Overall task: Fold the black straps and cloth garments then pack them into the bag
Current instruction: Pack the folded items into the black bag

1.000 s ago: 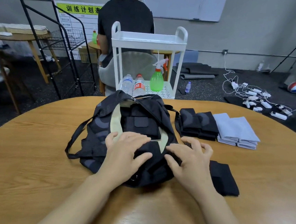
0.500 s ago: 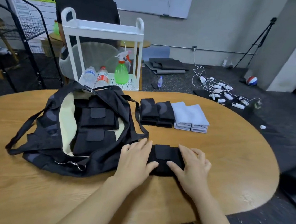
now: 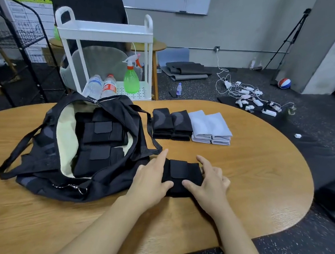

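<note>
A folded black strap (image 3: 182, 176) lies flat on the wooden table (image 3: 260, 176), just right of the bag (image 3: 75, 142) and touching its near right edge. The left hand (image 3: 150, 178) rests on the strap's left end, index finger stretched forward along the bag-side edge, thumb reaching across the strap's near edge, so the end sits pinched between thumb and fingers. The right hand (image 3: 211, 183) takes the strap's right end the same way: fingers spread and slightly bent over the far edge, thumb pressing on the near edge toward the left thumb. The two thumbs are close but apart.

The bag lies open, its pale lining showing, with two folded black straps (image 3: 99, 143) stacked inside, one beyond the other. One bag handle loops out on the side away from the strap, another drapes toward it.

Beyond the strap, farther back on the table, sits a row of folded cloths: two dark stacks (image 3: 171, 124) nearest the bag, then two pale grey stacks (image 3: 211, 128) beside them, all touching.

Behind the bag stands a white cart (image 3: 104, 30) holding a green spray bottle (image 3: 131, 80) and two water bottles (image 3: 103, 85). A person in black (image 3: 88, 0) sits beyond the cart.
</note>
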A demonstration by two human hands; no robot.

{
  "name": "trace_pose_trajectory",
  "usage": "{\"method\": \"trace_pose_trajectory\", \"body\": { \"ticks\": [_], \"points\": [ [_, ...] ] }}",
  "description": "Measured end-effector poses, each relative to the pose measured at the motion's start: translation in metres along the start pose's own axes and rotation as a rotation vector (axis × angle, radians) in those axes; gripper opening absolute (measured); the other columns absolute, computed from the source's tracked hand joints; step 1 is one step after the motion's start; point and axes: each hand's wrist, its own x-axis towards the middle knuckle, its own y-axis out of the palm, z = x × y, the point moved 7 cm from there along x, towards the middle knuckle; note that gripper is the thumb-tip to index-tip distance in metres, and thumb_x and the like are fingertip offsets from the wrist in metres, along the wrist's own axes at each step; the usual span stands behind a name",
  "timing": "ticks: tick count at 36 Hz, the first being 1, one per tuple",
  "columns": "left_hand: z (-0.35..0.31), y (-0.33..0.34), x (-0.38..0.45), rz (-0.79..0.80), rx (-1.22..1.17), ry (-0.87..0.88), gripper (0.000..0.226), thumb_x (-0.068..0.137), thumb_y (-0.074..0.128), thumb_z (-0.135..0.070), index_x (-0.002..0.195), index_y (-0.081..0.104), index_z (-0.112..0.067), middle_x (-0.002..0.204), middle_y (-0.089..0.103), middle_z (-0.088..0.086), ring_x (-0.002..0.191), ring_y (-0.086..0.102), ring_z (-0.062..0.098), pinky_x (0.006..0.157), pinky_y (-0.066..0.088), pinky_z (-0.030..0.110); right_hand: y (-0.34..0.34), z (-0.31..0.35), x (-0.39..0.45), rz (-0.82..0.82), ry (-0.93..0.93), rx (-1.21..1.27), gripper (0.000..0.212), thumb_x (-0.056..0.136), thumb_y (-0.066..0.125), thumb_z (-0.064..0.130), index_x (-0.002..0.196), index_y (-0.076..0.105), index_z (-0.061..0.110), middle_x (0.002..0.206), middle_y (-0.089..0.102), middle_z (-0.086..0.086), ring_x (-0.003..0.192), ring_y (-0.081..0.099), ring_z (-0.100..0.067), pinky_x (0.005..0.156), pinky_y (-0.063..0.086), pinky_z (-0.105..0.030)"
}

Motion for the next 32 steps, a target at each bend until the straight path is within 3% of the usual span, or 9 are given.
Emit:
{"method": "trace_pose_trajectory", "body": {
  "ticks": [4,7,10,13,18,24,28,32],
  "points": [
    [0.005,0.002,0.000,-0.034,-0.039,0.025,0.083,0.091,0.067,-0.030,0.153,0.013,-0.038,0.141,0.047,-0.005,0.128,0.045,0.024,0.108,0.038,0.040,-0.003,0.003,-0.002,-0.047,-0.044,-0.009,0.053,0.082,0.074,0.038,0.131,0.053,0.038,0.102,0.049,0.022,0.118,0.038,-0.006,0.097,0.012,-0.029],
    [0.005,0.003,-0.002,-0.053,-0.104,0.049,0.076,0.092,0.066,-0.026,0.151,0.021,-0.039,0.132,0.050,-0.007,0.118,0.050,0.018,0.103,0.043,0.040,-0.005,0.006,-0.005,-0.089,-0.074,0.014,0.044,0.084,0.074,0.030,0.125,0.061,0.033,0.103,0.056,0.017,0.116,0.040,-0.008,0.098,0.018,-0.034],
    [0.001,-0.005,-0.004,-0.082,-0.176,0.081,0.074,0.093,0.065,-0.024,0.152,0.024,-0.037,0.129,0.048,-0.010,0.114,0.050,0.012,0.100,0.045,0.035,-0.013,0.013,-0.007,-0.134,-0.110,0.099,0.045,0.082,0.076,0.019,0.125,0.064,0.024,0.097,0.058,0.012,0.102,0.050,-0.010,0.095,0.033,-0.035],
    [-0.003,-0.020,-0.004,-0.113,-0.215,0.116,0.074,0.093,0.065,-0.023,0.154,0.025,-0.033,0.125,0.048,-0.012,0.112,0.049,0.009,0.098,0.044,0.031,-0.026,0.027,-0.006,-0.154,-0.122,0.183,0.046,0.082,0.076,0.013,0.126,0.064,0.021,0.091,0.055,0.011,0.088,0.053,-0.005,0.081,0.047,-0.032],
    [0.001,-0.048,-0.004,-0.141,-0.248,0.116,0.075,0.091,0.067,-0.023,0.153,0.026,-0.032,0.128,0.049,-0.009,0.116,0.048,0.011,0.103,0.041,0.031,-0.031,0.056,-0.001,-0.132,-0.169,0.159,0.045,0.083,0.074,0.012,0.126,0.064,0.023,0.093,0.058,0.007,0.086,0.056,-0.008,0.079,0.049,-0.031],
    [0.032,-0.093,-0.012,-0.160,-0.246,0.052,0.077,0.088,0.069,-0.024,0.153,0.029,-0.029,0.133,0.051,-0.009,0.116,0.053,0.011,0.103,0.042,0.028,-0.011,0.105,0.011,-0.063,-0.209,0.134,0.039,0.083,0.074,0.009,0.119,0.069,0.023,0.098,0.064,-0.002,0.090,0.061,-0.023,0.083,0.050,-0.042],
    [0.070,-0.136,-0.008,-0.190,-0.259,-0.017,0.084,0.076,0.072,-0.034,0.151,0.034,-0.029,0.139,0.054,-0.008,0.124,0.054,0.012,0.107,0.043,0.036,0.012,0.156,0.028,-0.004,-0.271,0.130,0.038,0.085,0.071,0.013,0.121,0.067,0.023,0.103,0.062,0.006,0.092,0.059,-0.018,0.087,0.046,-0.033],
    [0.109,-0.175,0.001,-0.215,-0.225,-0.096,0.079,0.084,0.074,-0.019,0.151,0.034,-0.024,0.145,0.051,-0.003,0.130,0.051,0.015,0.109,0.042,0.038,0.043,0.202,0.050,0.062,-0.288,0.104,0.039,0.088,0.066,0.017,0.126,0.064,0.025,0.111,0.061,0.004,0.100,0.058,-0.018,0.095,0.044,-0.037]
  ]
}}
